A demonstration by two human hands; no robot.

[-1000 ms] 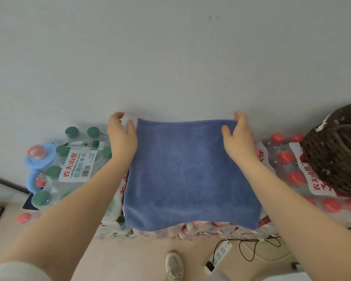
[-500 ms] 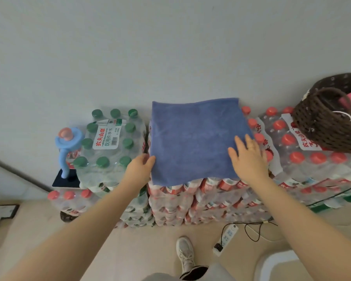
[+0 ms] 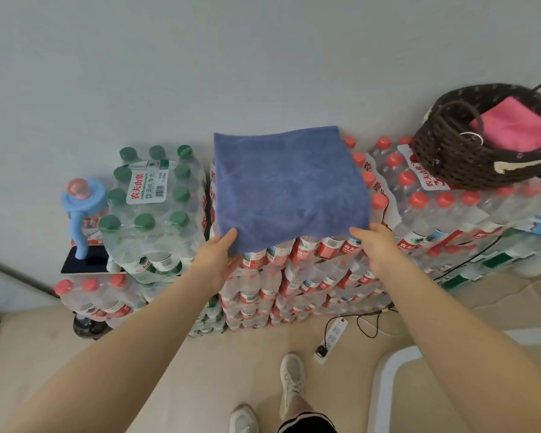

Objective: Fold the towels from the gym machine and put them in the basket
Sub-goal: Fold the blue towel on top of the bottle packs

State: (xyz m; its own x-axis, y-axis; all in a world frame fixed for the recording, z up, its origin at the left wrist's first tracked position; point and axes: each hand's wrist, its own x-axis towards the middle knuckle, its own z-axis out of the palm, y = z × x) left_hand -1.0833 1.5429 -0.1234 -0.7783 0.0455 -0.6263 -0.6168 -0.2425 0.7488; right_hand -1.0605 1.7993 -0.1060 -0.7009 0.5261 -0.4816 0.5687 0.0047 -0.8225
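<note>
A blue towel (image 3: 288,185) lies spread flat on top of stacked packs of red-capped water bottles (image 3: 310,276), against a grey wall. My left hand (image 3: 219,257) pinches its near left corner, thumb on top and fingers underneath. At the near right corner my right hand (image 3: 374,245) grips the edge the same way. A dark brown woven basket (image 3: 456,164) stands on the bottle packs at the right, with a folded pink towel (image 3: 516,126) lying inside it.
A pack of green-capped bottles (image 3: 150,201) stands left of the towel, with a light blue water pump (image 3: 82,207) beside it. On the floor lie a white power strip (image 3: 331,337) with cables and a white curved object (image 3: 388,385); my shoes (image 3: 291,376) are below.
My hands left the towel's far corners, came back along its sides and now hold its near corners. The view pulled back, so more floor and basket show.
</note>
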